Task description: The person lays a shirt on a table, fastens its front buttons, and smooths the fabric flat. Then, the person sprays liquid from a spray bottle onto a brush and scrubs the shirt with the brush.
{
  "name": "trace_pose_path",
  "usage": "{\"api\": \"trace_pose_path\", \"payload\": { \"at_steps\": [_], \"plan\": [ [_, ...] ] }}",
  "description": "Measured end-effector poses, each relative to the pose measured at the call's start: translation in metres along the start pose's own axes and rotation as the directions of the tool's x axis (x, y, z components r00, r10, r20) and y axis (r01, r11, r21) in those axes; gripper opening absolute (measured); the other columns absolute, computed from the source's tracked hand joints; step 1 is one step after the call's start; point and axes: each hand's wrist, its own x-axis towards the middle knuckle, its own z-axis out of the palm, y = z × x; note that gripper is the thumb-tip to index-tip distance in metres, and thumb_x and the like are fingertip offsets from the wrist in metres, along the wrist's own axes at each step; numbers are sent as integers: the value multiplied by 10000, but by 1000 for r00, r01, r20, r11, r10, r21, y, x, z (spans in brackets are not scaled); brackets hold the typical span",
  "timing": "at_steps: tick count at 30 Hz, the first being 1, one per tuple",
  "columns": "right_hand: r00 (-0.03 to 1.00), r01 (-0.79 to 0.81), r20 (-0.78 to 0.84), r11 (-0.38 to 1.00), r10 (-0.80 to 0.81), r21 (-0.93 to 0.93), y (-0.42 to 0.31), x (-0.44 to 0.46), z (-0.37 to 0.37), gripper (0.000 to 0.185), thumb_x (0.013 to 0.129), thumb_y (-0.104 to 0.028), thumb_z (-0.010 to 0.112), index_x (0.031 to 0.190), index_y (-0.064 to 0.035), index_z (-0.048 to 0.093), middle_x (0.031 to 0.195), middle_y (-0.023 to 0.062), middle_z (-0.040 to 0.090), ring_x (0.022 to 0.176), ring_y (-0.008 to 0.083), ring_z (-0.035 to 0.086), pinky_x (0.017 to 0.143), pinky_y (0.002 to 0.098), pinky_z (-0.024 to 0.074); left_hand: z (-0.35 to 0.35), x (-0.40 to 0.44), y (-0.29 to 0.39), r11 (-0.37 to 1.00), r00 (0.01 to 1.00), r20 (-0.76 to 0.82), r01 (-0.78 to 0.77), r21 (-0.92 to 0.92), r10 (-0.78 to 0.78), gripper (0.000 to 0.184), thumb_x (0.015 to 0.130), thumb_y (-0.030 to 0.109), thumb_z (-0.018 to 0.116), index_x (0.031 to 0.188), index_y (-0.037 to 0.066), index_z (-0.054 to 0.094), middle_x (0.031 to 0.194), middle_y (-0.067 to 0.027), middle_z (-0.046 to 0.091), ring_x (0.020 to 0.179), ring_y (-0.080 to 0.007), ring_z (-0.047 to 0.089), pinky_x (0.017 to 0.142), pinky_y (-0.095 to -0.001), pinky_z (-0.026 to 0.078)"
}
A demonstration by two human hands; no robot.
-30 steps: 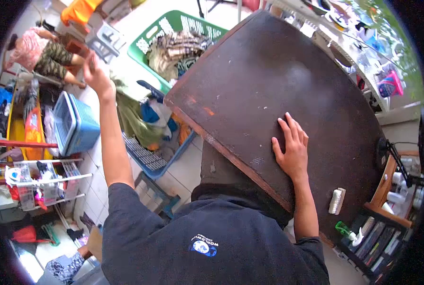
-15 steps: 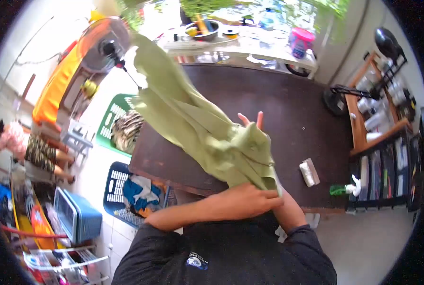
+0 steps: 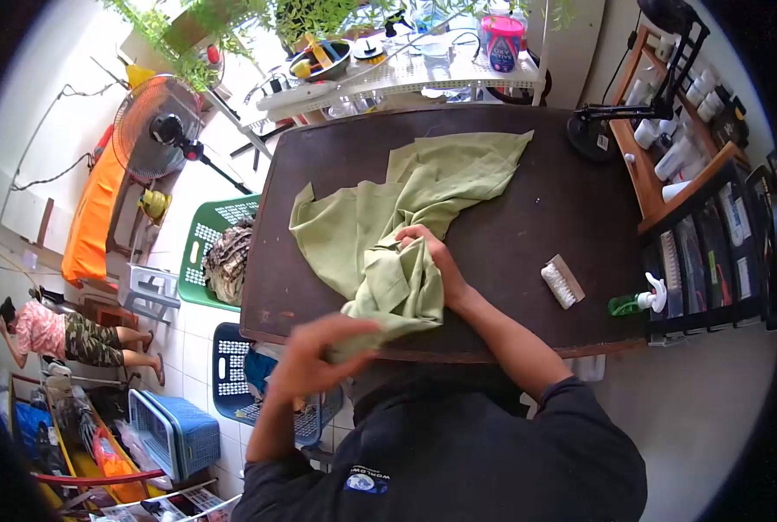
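Observation:
A light green garment (image 3: 353, 217) lies partly spread on the dark brown table (image 3: 527, 209). Two wide flaps of it reach toward the far side, and its near part is bunched up. My right hand (image 3: 427, 252) is closed on the bunched fabric near the middle. At the table's front edge my left hand (image 3: 319, 348) is blurred, with the garment's near end between its thumb and fingers. Whether the garment is trousers or something else, I cannot tell.
A brush with white bristles (image 3: 562, 283) and a green spray bottle (image 3: 636, 303) sit on the right. Left of the table are a green basket (image 3: 199, 252) and a dark blue basket (image 3: 229, 365), both with clothes. A fan (image 3: 158, 126) and another person (image 3: 75, 335) are farther left.
The garment has come down from the air onto the table, its far end now spread in two flaps. My right hand has come out from behind the fabric; my left hand has moved left.

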Motion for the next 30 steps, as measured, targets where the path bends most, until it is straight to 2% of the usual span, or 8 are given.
{"api": "trace_pose_path", "payload": {
  "at_steps": [4, 6, 9, 12, 14, 19, 21, 30],
  "plan": [
    [931, 355, 269, 787, -247, -505, -27, -1, -23, 112, 924, -102, 815, 975, -26, 751, 818, 40, 719, 678, 174, 665, 798, 324, 551, -69, -20, -19, 981, 861, -475, 129, -143, -182, 453, 842, -103, 774, 1257, 73, 720, 1244, -122, 737, 968, -222, 700, 847, -306, 597],
    [718, -141, 638, 956, 278, -257, -70, 4, -45, 87, 926, -112, 839, 928, -39, 791, 808, 28, 769, 615, 145, 661, 790, 307, 553, -96, -11, -9, 1000, 781, -624, 9, 15, 2, 467, 866, -106, 723, 1299, 66, 696, 1263, -130, 700, 1022, -219, 683, 865, -320, 597],
    [448, -72, 891, 991, -70, 114, -89, 11, -67, 139, 927, -152, 871, 1006, -56, 807, 831, 3, 799, 582, 112, 673, 700, 275, 549, -118, -13, 2, 993, 768, -640, -95, -75, 25, 475, 851, -97, 715, 1300, 58, 706, 1332, -145, 674, 1085, -226, 664, 905, -318, 585],
    [731, -255, 661, 966, 169, 36, -142, -2, -13, 174, 939, -185, 874, 1029, -56, 800, 839, -8, 795, 595, 91, 658, 719, 225, 544, -125, -8, 2, 985, 895, -423, -169, -35, 139, 515, 826, -78, 738, 1322, 54, 707, 1252, -123, 716, 972, -180, 668, 802, -273, 568],
    [962, 255, 52, 951, -268, 175, -125, -2, 49, 185, 952, -205, 868, 1038, -59, 793, 795, -14, 763, 556, 67, 577, 630, 201, 487, -117, 14, 20, 992, 993, 49, -107, -75, 110, 518, 816, -50, 776, 1319, 61, 717, 1109, -80, 748, 796, -137, 639, 672, -249, 519],
    [720, 268, 679, 960, -143, -81, -172, 12, 25, 212, 966, -250, 857, 1033, -59, 795, 741, -25, 708, 553, 56, 499, 566, 226, 414, -119, 58, 65, 974, 955, 245, -197, 107, 166, 494, 808, -17, 811, 1287, 73, 735, 955, -29, 745, 665, -97, 578, 582, -243, 451],
    [798, 35, 597, 983, 81, -180, -205, 28, -3, 240, 973, -298, 853, 992, -65, 801, 700, -38, 650, 557, 47, 452, 543, 242, 332, -139, 59, 65, 973, 996, 92, -5, 230, -17, 437, 779, 15, 891, 1196, 41, 761, 1042, -40, 748, 744, -114, 609, 650, -232, 497],
    [862, 83, 472, 865, 187, -495, -271, 102, -146, 414, 956, -314, 828, 682, -147, 567, 666, -99, 473, 575, 32, 352, 548, 223, 285, -252, 44, 7, 979, 975, 101, 191, 77, -198, 200, 959, 208, 814, 975, 11, 788, 752, 51, 637, 633, -34, 501, 592, -202, 396]
  ]
}}
